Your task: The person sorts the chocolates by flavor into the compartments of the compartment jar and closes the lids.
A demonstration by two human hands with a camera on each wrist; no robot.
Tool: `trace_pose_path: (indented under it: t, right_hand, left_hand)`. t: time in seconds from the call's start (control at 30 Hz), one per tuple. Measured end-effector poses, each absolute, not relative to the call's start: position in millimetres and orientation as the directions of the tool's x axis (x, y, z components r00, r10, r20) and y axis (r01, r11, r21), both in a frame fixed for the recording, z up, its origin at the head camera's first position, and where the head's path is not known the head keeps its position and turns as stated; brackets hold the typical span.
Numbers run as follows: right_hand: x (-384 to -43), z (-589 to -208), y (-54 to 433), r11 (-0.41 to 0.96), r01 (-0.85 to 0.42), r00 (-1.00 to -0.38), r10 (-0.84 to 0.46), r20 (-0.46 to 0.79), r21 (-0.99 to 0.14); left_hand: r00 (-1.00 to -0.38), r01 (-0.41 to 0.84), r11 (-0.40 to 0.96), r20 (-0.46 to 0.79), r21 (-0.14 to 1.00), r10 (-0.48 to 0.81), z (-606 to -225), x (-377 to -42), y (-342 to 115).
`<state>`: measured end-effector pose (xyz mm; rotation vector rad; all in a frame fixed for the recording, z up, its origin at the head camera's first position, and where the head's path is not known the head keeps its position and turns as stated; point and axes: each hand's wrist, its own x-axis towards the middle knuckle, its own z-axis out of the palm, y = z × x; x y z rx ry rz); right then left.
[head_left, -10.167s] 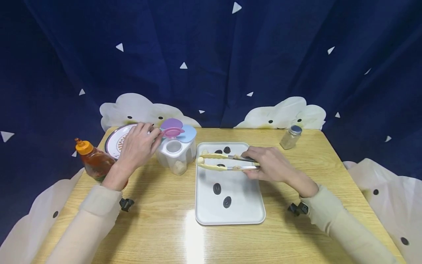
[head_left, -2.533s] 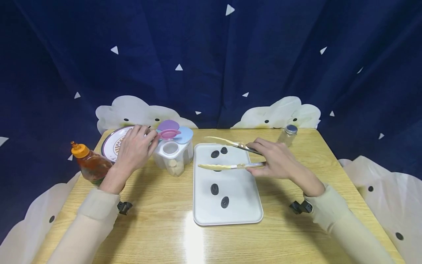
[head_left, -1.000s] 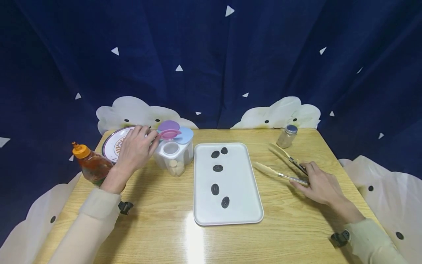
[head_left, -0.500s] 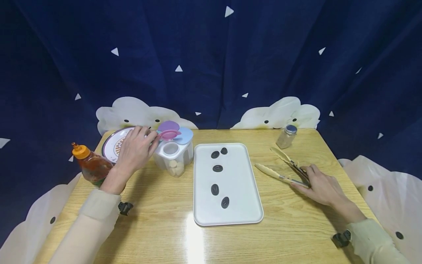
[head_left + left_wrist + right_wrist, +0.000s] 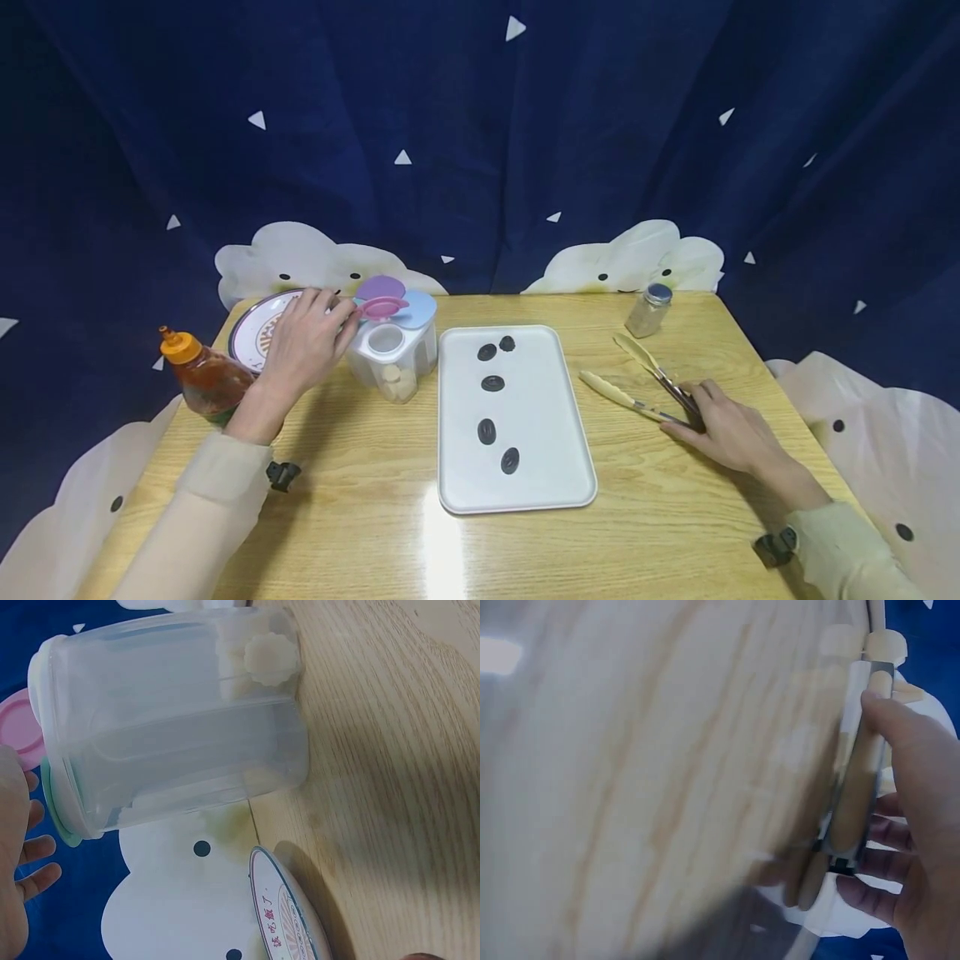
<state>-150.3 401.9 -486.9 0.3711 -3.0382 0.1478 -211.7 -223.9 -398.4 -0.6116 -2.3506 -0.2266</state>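
Observation:
My left hand (image 5: 307, 337) pinches the edge of the raised pink lid (image 5: 384, 307) on a clear, compartmented container (image 5: 367, 367). Pale round pieces (image 5: 270, 660) lie at the bottom of one compartment. That compartment's round mouth is uncovered, and the neighbouring purple and blue lids stand behind it. Over on the right, my right hand (image 5: 731, 429) holds the handle end of the tongs (image 5: 637, 406), thumb on one arm and fingers on the other. The tongs lie low at the tabletop, their yellow tips spread apart with nothing between them.
A white tray (image 5: 540, 417) with several dark oval pieces (image 5: 492, 383) lies mid-table. Behind the tongs stands a glass shaker (image 5: 648, 310). At left are an orange-capped sauce bottle (image 5: 213, 379) and a patterned bowl (image 5: 285, 911), partly behind the left arm.
The tongs have gone from above the tray to the table on its right. A pale piece they gripped earlier has left the tips; more pale pieces show in the container. The left hand stays put.

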Motion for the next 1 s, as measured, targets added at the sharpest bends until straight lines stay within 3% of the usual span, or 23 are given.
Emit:
trace_pose_path:
  t: [0.37,0.7,1.0]
  right_hand:
    - [-149.0,-450.9,366.6,0.925,-0.367,-0.899,-0.326,0.293,-0.097]
    - [-176.8,-434.9,285.8,0.840,-0.518,-0.815,-0.429,0.390,-0.159]
    - [-204.3,-416.4,200.9,0.709,-0.682,-0.686,-0.538,0.490,-0.177]
  left_hand:
    - [-0.659,0.479,0.878,0.659,-0.003,0.362,-400.3,-210.8,-224.7]
    - [-0.660,0.480,0.877,0.657,-0.004,0.364,-399.3,-211.5,-224.0]
    - [-0.644,0.487,0.873,0.668,-0.020,0.374,-400.3,-211.7,-225.1]
